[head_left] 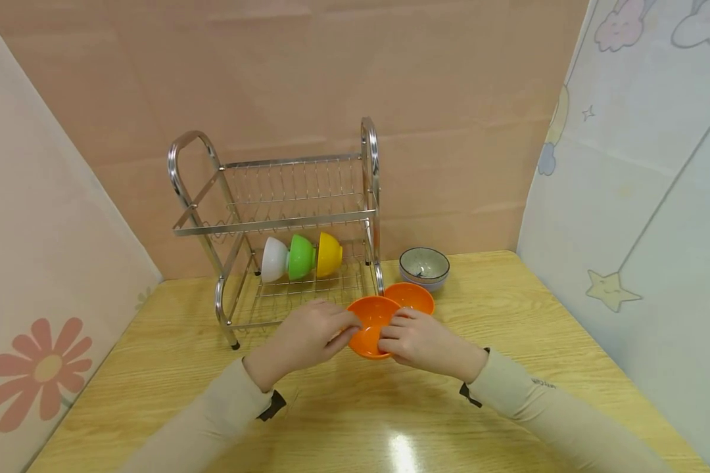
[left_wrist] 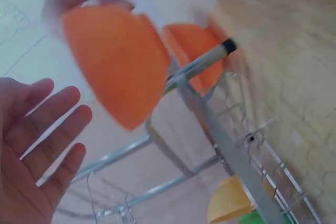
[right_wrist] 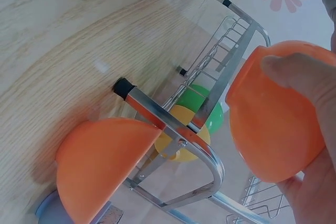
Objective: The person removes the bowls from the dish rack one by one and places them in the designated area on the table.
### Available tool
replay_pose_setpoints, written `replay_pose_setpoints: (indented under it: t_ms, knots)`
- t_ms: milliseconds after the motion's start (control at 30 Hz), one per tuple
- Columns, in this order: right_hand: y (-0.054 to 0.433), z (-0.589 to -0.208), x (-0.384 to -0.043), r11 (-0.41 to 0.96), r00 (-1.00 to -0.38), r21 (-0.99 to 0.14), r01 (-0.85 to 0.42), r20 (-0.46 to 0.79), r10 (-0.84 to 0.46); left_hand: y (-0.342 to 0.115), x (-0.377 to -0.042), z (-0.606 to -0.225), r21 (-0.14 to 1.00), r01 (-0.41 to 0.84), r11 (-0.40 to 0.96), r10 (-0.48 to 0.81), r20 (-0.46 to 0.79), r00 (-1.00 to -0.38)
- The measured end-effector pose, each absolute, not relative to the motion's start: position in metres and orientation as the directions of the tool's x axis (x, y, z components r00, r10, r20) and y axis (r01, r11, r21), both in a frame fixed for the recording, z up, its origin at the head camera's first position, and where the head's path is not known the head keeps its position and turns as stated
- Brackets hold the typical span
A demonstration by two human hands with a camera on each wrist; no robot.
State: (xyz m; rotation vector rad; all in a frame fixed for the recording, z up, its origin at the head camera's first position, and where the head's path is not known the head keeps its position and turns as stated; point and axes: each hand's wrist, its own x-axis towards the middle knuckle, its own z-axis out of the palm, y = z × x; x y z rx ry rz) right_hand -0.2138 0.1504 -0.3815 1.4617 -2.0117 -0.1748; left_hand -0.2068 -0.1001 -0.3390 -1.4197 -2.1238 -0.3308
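An orange bowl (head_left: 369,336) is raised off the table in front of the dish rack, its inside facing me in the head view. My right hand (head_left: 417,341) grips its right side; in the right wrist view the thumb presses on the bowl's outer wall. Near the left rim is my left hand (head_left: 310,335). Its fingers (left_wrist: 58,129) are spread and fairly straight in the left wrist view, with a gap between them and the bowl. Just behind, a second orange bowl (head_left: 413,297) rests on the table, by the rack's right front foot.
A two-tier metal dish rack (head_left: 275,223) stands at the back. On its lower shelf, a white bowl (head_left: 274,259), a green bowl (head_left: 300,257) and a yellow bowl (head_left: 329,255) sit tilted in a row. A dark-rimmed grey bowl (head_left: 424,264) stands right of the rack.
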Motion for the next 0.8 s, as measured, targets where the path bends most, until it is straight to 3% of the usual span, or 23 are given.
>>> replay_pose_setpoints:
  t_ms: [267,500,600,800]
  knots:
    - [0.153,-0.385,-0.218,0.38,-0.168,0.458,-0.804,0.437,-0.883,-0.114,-0.214,-0.33,0.082,0.819,0.567,0.685,0.506,-0.525]
    - [0.156,-0.384,-0.217,0.38,-0.169,0.46,-0.803,0.436,-0.884,-0.121,-0.216,-0.338,0.193,0.655,0.73,0.624,0.202,-0.755]
    - [0.157,-0.383,-0.217,0.382,-0.17,0.457,-0.803,0.44,-0.882,-0.122,-0.217,-0.345,0.216,0.621,0.753,0.621,0.078,-0.78]
    - [0.16,-0.382,-0.216,0.381,-0.164,0.444,-0.811,0.454,-0.876,-0.122,-0.22,-0.359,0.299,0.607,0.737,0.66,-0.124,-0.741]
